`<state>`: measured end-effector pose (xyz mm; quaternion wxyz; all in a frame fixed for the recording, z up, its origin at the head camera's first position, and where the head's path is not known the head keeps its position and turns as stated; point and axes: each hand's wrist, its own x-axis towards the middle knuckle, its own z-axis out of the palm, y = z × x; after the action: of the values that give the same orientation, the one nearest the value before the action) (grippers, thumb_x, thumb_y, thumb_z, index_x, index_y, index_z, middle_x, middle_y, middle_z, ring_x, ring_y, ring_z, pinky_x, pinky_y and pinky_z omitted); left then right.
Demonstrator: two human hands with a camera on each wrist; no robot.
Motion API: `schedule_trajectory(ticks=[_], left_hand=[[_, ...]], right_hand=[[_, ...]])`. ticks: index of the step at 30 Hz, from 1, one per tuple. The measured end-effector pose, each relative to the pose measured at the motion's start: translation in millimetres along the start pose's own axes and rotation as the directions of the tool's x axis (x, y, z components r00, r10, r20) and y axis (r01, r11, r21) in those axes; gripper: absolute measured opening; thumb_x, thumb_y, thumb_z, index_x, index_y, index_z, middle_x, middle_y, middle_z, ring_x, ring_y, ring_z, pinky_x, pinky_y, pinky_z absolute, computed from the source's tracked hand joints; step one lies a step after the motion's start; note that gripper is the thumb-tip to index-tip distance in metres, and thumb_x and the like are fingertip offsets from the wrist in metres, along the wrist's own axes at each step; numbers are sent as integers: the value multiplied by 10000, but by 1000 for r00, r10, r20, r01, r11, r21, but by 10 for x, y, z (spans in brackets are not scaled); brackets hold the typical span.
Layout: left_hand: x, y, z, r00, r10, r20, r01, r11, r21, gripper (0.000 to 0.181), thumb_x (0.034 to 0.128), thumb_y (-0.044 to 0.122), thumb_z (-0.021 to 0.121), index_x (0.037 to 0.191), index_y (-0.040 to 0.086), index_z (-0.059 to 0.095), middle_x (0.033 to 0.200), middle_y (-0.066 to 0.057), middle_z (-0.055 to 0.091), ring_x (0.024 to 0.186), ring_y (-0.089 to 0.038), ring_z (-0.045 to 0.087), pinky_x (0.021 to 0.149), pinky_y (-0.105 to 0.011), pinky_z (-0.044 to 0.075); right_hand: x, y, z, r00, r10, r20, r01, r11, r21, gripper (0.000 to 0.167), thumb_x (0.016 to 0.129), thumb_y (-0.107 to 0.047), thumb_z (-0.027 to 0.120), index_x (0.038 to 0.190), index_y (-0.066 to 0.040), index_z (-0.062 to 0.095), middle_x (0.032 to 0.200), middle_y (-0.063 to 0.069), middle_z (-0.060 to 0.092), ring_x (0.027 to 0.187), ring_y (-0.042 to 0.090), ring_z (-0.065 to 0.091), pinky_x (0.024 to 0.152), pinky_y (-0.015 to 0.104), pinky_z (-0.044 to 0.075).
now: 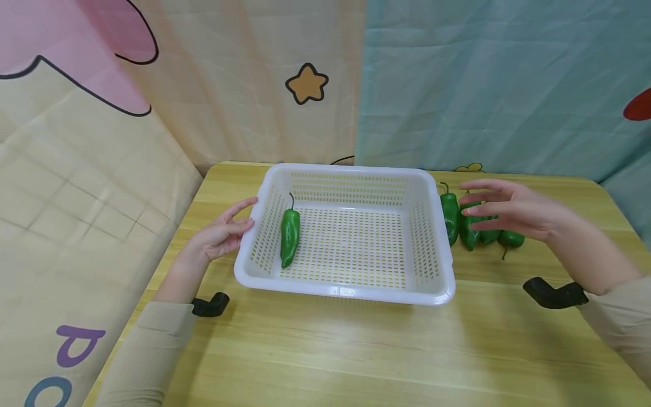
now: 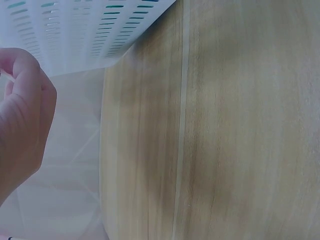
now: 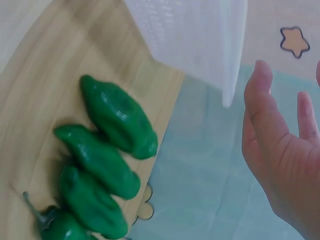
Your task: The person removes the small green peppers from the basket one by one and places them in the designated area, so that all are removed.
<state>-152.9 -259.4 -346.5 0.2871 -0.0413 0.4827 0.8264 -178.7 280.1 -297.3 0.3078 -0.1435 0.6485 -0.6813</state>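
Observation:
A white plastic basket point(image 1: 346, 292) with slotted walls stands on the wooden table. One long green pepper point(image 1: 290, 237) lies inside it, near the left wall, stem pointing away from me. My left hand point(image 1: 221, 234) is at the basket's left rim, its thumb and index fingertips touching the outer side; the left wrist view shows the hand beside the slotted wall. Several more green peppers point(image 3: 119, 115) lie side by side on the table right of the basket. Above them is my right hand point(image 1: 519, 209), fingers spread and loosely bent, holding nothing; it partly covers them in the head view.
The wooden table point(image 1: 325, 350) ends at the printed curtain point(image 1: 432, 85) behind the basket. Another patterned cloth point(image 1: 102, 198) hangs along the left side. A black wrist mount point(image 1: 554, 293) sticks out from the right sleeve, and a similar black mount point(image 1: 211, 305) from the left.

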Motion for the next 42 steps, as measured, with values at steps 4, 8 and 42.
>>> schedule_trajectory(ticks=[4,8,42], left_hand=[[-3,-1,-5,1000,1,-3,-1,1000,-6,502,956,-38,436,1357,228,292,1061,-116,612,925,-251,650,750,-379,556],[-7,0,-7,1000,0,-5,0,1000,0,497,957,-38,433,1352,232,297,1069,-113,602,921,-249,650,747,-372,557],[-13,10,15,1000,2,-6,-2,1000,13,502,948,-30,465,1341,238,306,1096,-107,577,918,-246,648,739,-378,559]], right_hand=[[108,-88,169,1000,23,-2,-23,996,-86,413,930,60,489,1253,-193,534,1152,49,563,994,195,602,807,397,547],[229,-174,320,998,56,-14,-57,983,-177,389,927,15,528,1249,-204,527,1189,83,518,1020,227,579,826,413,538],[1355,-159,1340,982,179,57,-166,968,-186,437,889,23,571,1308,-20,456,1058,109,509,948,241,548,857,475,513]])
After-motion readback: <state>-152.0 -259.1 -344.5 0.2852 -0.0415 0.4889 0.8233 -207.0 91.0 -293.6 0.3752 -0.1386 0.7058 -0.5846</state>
